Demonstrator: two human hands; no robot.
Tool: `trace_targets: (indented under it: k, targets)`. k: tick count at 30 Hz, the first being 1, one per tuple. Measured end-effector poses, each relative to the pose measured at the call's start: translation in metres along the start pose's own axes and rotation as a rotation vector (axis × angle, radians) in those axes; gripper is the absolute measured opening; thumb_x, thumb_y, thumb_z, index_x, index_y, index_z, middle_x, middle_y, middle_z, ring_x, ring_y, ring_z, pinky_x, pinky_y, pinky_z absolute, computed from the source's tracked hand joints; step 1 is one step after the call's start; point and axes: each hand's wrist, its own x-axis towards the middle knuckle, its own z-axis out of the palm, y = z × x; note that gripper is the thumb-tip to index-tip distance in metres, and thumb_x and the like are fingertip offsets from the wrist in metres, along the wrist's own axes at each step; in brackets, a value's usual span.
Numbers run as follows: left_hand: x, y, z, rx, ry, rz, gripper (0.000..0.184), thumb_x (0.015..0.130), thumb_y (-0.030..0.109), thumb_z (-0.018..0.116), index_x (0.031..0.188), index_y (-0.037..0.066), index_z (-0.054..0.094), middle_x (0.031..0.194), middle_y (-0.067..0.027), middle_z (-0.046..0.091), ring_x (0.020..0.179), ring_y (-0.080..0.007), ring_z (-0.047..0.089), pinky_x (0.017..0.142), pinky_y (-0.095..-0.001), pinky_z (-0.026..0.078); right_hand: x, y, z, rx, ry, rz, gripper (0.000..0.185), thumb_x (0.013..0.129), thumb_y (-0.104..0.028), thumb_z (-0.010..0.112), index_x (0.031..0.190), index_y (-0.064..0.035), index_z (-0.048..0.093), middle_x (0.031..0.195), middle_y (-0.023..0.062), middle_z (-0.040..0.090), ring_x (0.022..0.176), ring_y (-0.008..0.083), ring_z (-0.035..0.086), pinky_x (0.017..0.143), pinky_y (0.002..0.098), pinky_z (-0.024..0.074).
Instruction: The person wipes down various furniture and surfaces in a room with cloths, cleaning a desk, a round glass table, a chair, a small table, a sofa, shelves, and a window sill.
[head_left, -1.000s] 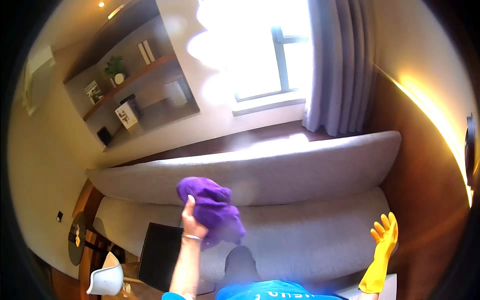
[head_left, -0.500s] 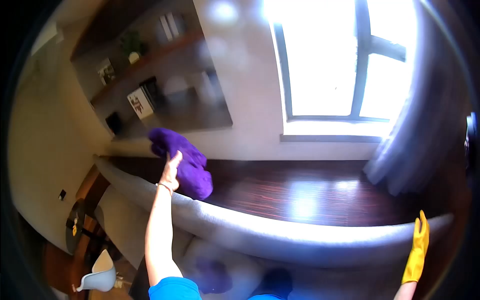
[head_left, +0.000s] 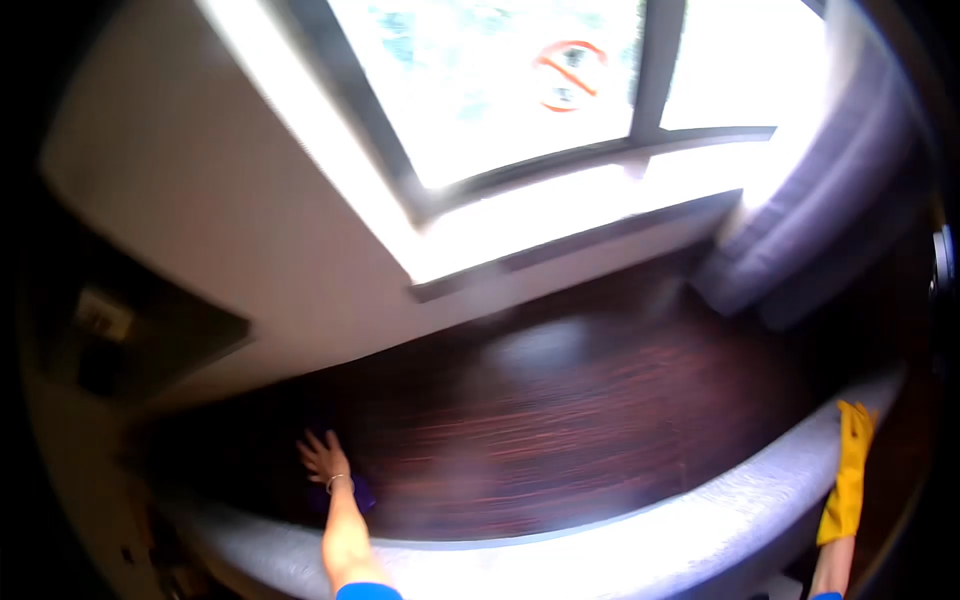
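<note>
My left hand [head_left: 324, 459] is bare, with its fingers spread, reaching over the sofa back. A purple cloth [head_left: 362, 494] shows in part beside and beyond my wrist, dim against the dark floor; I cannot tell whether the hand touches it. At the right, my right hand [head_left: 850, 470] wears a yellow rubber glove. Its fingers lie stretched out at the far right end of the light grey sofa back [head_left: 600, 548], and it holds nothing that I can see.
Behind the sofa runs a glossy dark wood floor [head_left: 560, 430]. A bright window [head_left: 500, 90] with a sill stands beyond it, with a grey curtain [head_left: 800, 220] on the right. A dark wall shelf [head_left: 170, 320] is at the left.
My left hand has gone from gripping the purple cloth to open, and the cloth is now lower, behind the sofa. The view has swung down and right. My gloved hand has come to the sofa back.
</note>
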Motion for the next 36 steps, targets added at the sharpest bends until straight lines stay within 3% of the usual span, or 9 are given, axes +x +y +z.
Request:
trace_targets:
  k: [5,12,20,27,28,29,32,33,36]
  targets:
    - [-0.169,0.190,0.006,0.040,0.039,0.206,0.059,0.095,0.050,0.051,0.148,0.027,0.038,0.158,-0.0126,0.024,0.141,-0.0396,0.025,0.104,-0.0679,0.026,0.004,0.014,0.025,0.026,0.188,-0.069,0.025,0.101,-0.016,0.048,0.108,-0.0082,0.070,0.112,0.0071,0.069,0.117,0.0302,0.057,0.117,0.0531,0.0239]
    - [-0.469,0.470,0.053,-0.320,0.080,1.089,0.048,0.092,0.043,0.058,0.136,0.026,0.052,0.145,-0.0102,0.042,0.134,-0.0338,0.036,0.101,-0.0617,0.030,0.026,-0.026,0.002,0.130,0.248,0.039,0.021,0.092,-0.009,0.053,0.084,-0.0088,0.073,0.092,0.0064,0.072,0.111,0.0285,0.061,0.117,0.0525,0.0257]
    - [-0.514,0.385,0.020,-0.351,-0.681,2.636,0.042,0.092,0.034,0.061,0.133,0.028,0.055,0.149,-0.0064,0.042,0.136,-0.0323,0.039,0.107,-0.0600,0.032,0.018,-0.010,0.008,0.238,0.293,0.125,0.021,0.086,-0.009,0.056,0.072,-0.0089,0.071,0.081,0.0043,0.071,0.108,0.0284,0.062,0.117,0.0516,0.0263]
    - [-0.174,0.037,-0.090,0.360,-0.747,2.243,0.050,0.088,0.048,0.062,0.136,0.036,0.054,0.140,-0.0155,0.045,0.136,-0.0382,0.035,0.105,-0.0713,0.020,0.016,-0.021,-0.003,0.181,0.380,0.096,0.017,0.084,-0.011,0.059,0.074,-0.0099,0.073,0.081,0.0045,0.072,0.105,0.0276,0.064,0.114,0.0528,0.0297]
    - [-0.151,0.020,-0.064,0.339,-0.637,2.294,0.073,0.084,0.041,0.071,0.149,0.028,0.039,0.152,-0.0183,0.034,0.146,-0.0346,0.023,0.114,-0.0657,0.016,0.018,-0.019,-0.003,0.150,0.414,0.063,0.016,0.083,-0.010,0.060,0.075,-0.0101,0.073,0.081,0.0045,0.072,0.105,0.0275,0.064,0.113,0.0533,0.0304]
    - [-0.132,-0.005,-0.077,0.612,-0.822,2.085,0.051,0.093,0.049,0.053,0.142,0.036,0.050,0.155,-0.0191,0.031,0.149,-0.0375,0.012,0.111,-0.0738,0.004,0.018,-0.018,-0.001,0.164,0.411,0.075,0.012,0.083,-0.010,0.063,0.078,-0.0106,0.074,0.083,0.0046,0.072,0.102,0.0275,0.065,0.112,0.0554,0.0314]
    - [-0.168,0.013,-0.056,0.714,-0.781,1.982,0.056,0.091,0.048,0.055,0.145,0.033,0.046,0.156,-0.0187,0.031,0.150,-0.0372,0.009,0.113,-0.0712,0.003,0.019,-0.020,0.000,0.157,0.442,0.085,0.011,0.083,-0.010,0.064,0.079,-0.0105,0.074,0.084,0.0048,0.072,0.102,0.0277,0.065,0.112,0.0566,0.0310]
    - [-0.208,0.047,-0.052,0.729,-0.612,2.190,0.056,0.089,0.046,0.061,0.143,0.038,0.045,0.148,-0.0150,0.041,0.141,-0.0375,0.030,0.106,-0.0734,0.018,0.018,-0.017,0.001,0.185,0.485,0.078,0.010,0.085,-0.011,0.065,0.078,-0.0102,0.074,0.084,0.0045,0.072,0.101,0.0274,0.065,0.112,0.0570,0.0314]
    - [-0.343,0.168,-0.048,0.379,-0.536,2.265,0.061,0.089,0.040,0.063,0.146,0.036,0.042,0.145,-0.0145,0.042,0.140,-0.0325,0.035,0.105,-0.0711,0.023,0.022,-0.024,-0.021,0.297,0.459,0.103,0.006,0.083,-0.013,0.068,0.086,-0.0112,0.073,0.089,0.0037,0.072,0.101,0.0285,0.064,0.111,0.0611,0.0292]
